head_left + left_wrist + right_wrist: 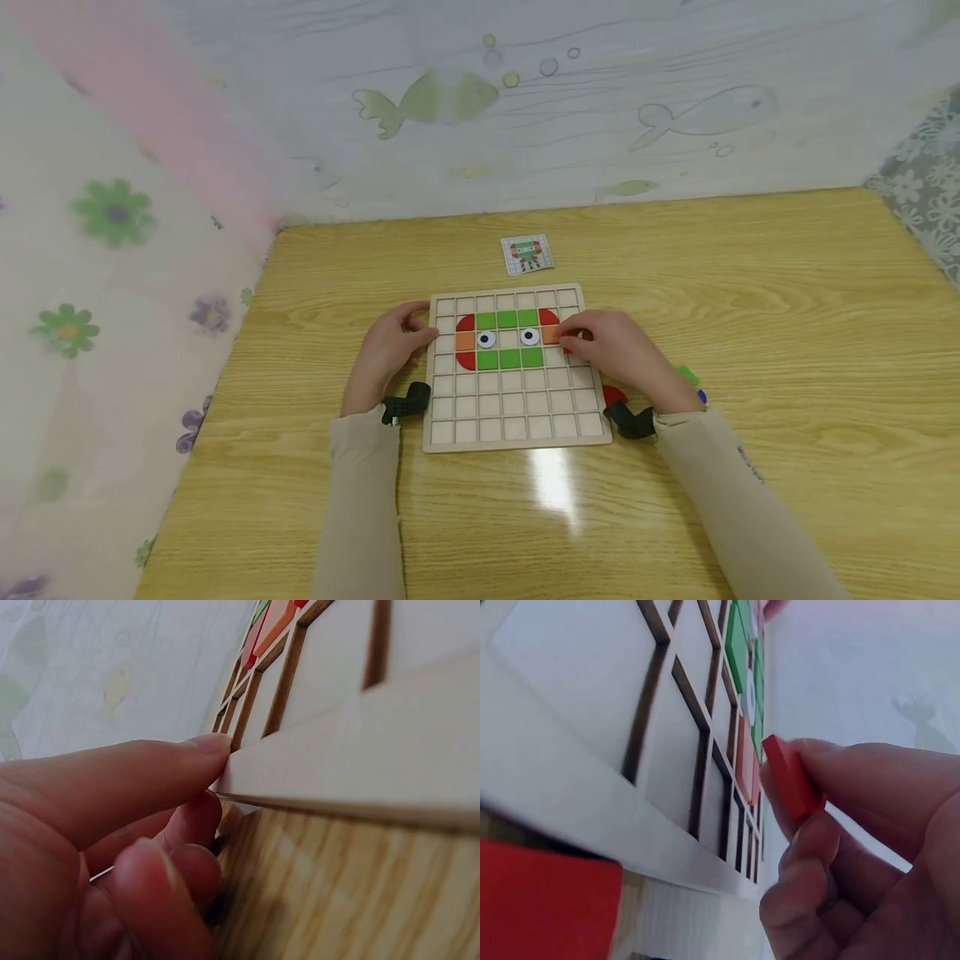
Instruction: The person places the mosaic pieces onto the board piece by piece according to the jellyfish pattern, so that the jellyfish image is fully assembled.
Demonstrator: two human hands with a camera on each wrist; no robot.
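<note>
Right hand (622, 346), fingers pinching red piece (789, 778) at right edge of grid board (512, 407), left hand (388, 350), fingers relaxed, touching left edge, bench (795, 367) stretching wide to its right edge, card (527, 254) near back edge, head view only, piece's thickness clear in right wrist view.

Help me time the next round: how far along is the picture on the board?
Done: green tiles, two eyes, orange tiles and three red corners sit on the board, resembling the upper part of the card. In hand: the right hand pinches a red piece near the pattern's bare lower-right spot. Remaining: probably that spot, then the card's lower figure; the board's lower rows are bare.
</note>
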